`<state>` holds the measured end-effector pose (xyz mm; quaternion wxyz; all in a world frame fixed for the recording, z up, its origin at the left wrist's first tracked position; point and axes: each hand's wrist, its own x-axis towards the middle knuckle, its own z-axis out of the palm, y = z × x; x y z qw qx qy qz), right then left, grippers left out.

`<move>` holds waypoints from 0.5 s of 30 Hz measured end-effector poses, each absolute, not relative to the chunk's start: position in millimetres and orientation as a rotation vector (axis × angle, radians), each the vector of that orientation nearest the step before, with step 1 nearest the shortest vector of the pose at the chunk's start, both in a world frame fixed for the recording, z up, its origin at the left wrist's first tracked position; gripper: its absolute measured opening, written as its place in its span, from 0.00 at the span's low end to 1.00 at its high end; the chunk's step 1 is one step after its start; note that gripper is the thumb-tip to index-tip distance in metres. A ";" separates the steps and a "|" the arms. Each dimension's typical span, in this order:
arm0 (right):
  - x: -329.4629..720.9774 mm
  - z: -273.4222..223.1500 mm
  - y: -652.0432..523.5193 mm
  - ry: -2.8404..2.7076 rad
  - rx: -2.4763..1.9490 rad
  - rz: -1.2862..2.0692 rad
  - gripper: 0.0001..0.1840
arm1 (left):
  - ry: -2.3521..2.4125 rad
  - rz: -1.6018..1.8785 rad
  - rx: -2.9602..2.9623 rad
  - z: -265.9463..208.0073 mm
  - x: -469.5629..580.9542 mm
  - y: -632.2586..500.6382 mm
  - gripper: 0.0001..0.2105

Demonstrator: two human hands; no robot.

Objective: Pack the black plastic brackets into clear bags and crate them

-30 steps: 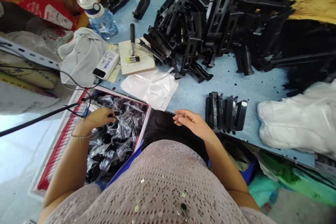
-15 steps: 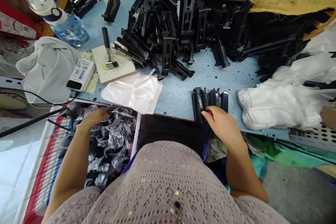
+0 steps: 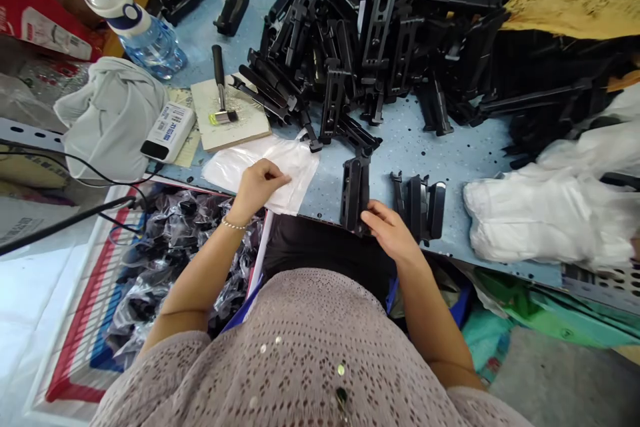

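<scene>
My right hand (image 3: 393, 230) holds a black bracket (image 3: 354, 190) upright at the table's front edge, fingers and thumb at its lower right side. Just right of it stands a small group of black brackets (image 3: 417, 207). My left hand (image 3: 257, 188) is over the clear plastic bags (image 3: 295, 180) lying at the table edge. Its thumb and fingertips are pinched together; whether a bag is between them I cannot make out. Behind both hands lies a big heap of similar black brackets (image 3: 333, 93).
A brush (image 3: 220, 87) lies on a board (image 3: 213, 133), near a white device (image 3: 170, 132), a grey cloth (image 3: 113, 117) and a water bottle (image 3: 150, 47). Below left, a basket (image 3: 75, 353) holds bagged black parts. White plastic bags (image 3: 545, 207) are stacked at right.
My left hand has come up from above the basket to the plastic bags. My right hand has moved left, bringing a bracket away from the small group.
</scene>
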<state>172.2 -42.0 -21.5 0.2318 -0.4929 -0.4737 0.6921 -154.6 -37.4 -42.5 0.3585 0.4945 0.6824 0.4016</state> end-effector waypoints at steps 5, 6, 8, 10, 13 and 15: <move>100.6 -34.5 -26.1 -0.813 -0.883 2.389 0.26 | 1.574 1.111 0.909 -34.0 -162.8 -38.4 0.14; 83.7 -36.6 -20.6 -0.767 -0.829 2.422 0.26 | 1.572 1.137 0.892 -34.8 -160.7 -38.7 0.13; 53.7 -41.4 -9.8 -0.722 -0.785 2.445 0.23 | 1.578 1.160 0.896 -37.6 -157.7 -39.5 0.12; 34.5 -47.3 -1.5 -0.699 -0.815 2.441 0.18 | 1.603 1.179 0.937 -38.5 -159.3 -41.7 0.10; 33.1 -55.4 3.0 -0.662 -0.911 2.385 0.15 | 1.796 1.313 1.174 -32.6 -170.1 -48.6 0.05; 45.6 -57.5 0.0 -0.659 -0.919 2.346 0.16 | 1.964 1.286 1.515 -26.7 -178.3 -53.4 0.02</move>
